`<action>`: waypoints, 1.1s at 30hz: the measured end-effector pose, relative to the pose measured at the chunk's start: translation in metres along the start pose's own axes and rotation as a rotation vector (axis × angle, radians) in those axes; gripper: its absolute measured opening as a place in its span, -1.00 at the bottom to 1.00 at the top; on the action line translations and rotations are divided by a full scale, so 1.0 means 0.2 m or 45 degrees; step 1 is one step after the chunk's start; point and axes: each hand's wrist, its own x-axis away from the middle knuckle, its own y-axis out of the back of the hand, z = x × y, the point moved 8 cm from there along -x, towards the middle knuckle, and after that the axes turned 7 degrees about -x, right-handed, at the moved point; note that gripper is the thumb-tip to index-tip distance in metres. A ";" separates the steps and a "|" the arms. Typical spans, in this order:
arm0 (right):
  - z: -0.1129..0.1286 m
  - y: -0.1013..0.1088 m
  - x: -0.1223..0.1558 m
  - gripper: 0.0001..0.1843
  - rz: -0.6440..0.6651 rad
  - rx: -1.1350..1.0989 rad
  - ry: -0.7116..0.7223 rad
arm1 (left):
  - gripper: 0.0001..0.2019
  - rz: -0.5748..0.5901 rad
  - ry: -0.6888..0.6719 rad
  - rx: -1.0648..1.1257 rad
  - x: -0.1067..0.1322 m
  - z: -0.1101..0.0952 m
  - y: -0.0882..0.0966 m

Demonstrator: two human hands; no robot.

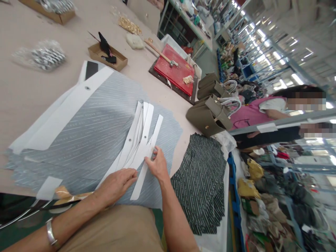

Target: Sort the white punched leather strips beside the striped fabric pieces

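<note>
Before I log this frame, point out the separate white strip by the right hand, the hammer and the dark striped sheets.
White strip (pixel 142 174): head view, on its lower half.
Hammer (pixel 159 52): head view, on the handle.
Dark striped sheets (pixel 201 180): head view, near the middle of the top sheet.

The worktop (pixel 15 87) has a plain beige surface and occupies most of the left half of the frame. A second table (pixel 191 23) with a pale green top stands at top centre. Beside it runs a grey-green floor (pixel 211 63). The dim ceiling (pixel 286 17) appears at upper right, tilted in view. Lit strip lights (pixel 297 79) form rows beneath it. A pale metal beam (pixel 312 117) crosses the right edge. Blue-grey metal framing (pixel 293 217) extends through the blurred lower right.
</note>
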 end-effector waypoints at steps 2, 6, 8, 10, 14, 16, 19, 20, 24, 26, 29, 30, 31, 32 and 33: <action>0.08 -0.05 0.06 -0.25 0.004 0.192 0.067 | -0.80 0.008 -0.027 -0.029 0.01 -0.01 -0.01; 0.17 -0.14 0.08 -0.15 0.017 0.420 0.041 | -0.78 -0.003 -0.016 -0.056 0.01 0.00 -0.03; 0.17 -0.14 0.06 -0.15 -0.013 0.410 0.038 | -0.78 -0.037 -0.021 -0.037 0.01 0.00 -0.03; 0.14 -0.09 0.06 -0.19 -0.076 0.323 0.047 | -0.80 -0.064 -0.030 -0.017 0.02 0.00 -0.02; 0.00 0.18 0.08 -0.33 -0.266 0.090 0.121 | -0.77 -0.059 -0.004 0.015 0.03 0.01 -0.01; -0.10 0.39 0.11 -0.42 -0.375 0.046 0.177 | -0.72 -0.060 0.019 0.043 0.03 0.00 0.00; -0.27 0.76 0.20 -0.48 -0.539 0.121 0.156 | -0.63 -0.122 0.024 0.067 0.05 -0.03 0.03; -0.34 0.88 0.24 -0.48 -0.578 0.168 0.109 | -0.60 -0.156 0.009 0.073 0.06 -0.05 0.04; -0.64 1.27 0.39 -0.43 -0.617 0.427 -0.246 | -0.60 -0.281 -0.165 0.106 0.09 -0.15 0.10; -0.72 1.39 0.47 -0.42 -0.676 0.568 -0.438 | -0.60 -0.356 -0.274 0.088 0.10 -0.20 0.13; -0.63 1.33 0.52 -0.50 -0.734 0.516 -0.406 | -0.58 -0.446 -0.396 -0.024 0.12 -0.25 0.16; -0.54 1.24 0.51 -0.56 -0.684 0.387 -0.296 | -0.57 -0.465 -0.426 -0.078 0.12 -0.26 0.16; -0.43 1.12 0.50 -0.64 -0.600 0.229 -0.169 | -0.56 -0.479 -0.451 -0.135 0.13 -0.28 0.16; -0.30 0.98 0.49 -0.70 -0.456 0.041 -0.012 | -0.55 -0.491 -0.473 -0.187 0.13 -0.29 0.16; -0.14 0.83 0.48 -0.75 -0.272 -0.114 0.149 | -0.54 -0.503 -0.494 -0.233 0.13 -0.31 0.16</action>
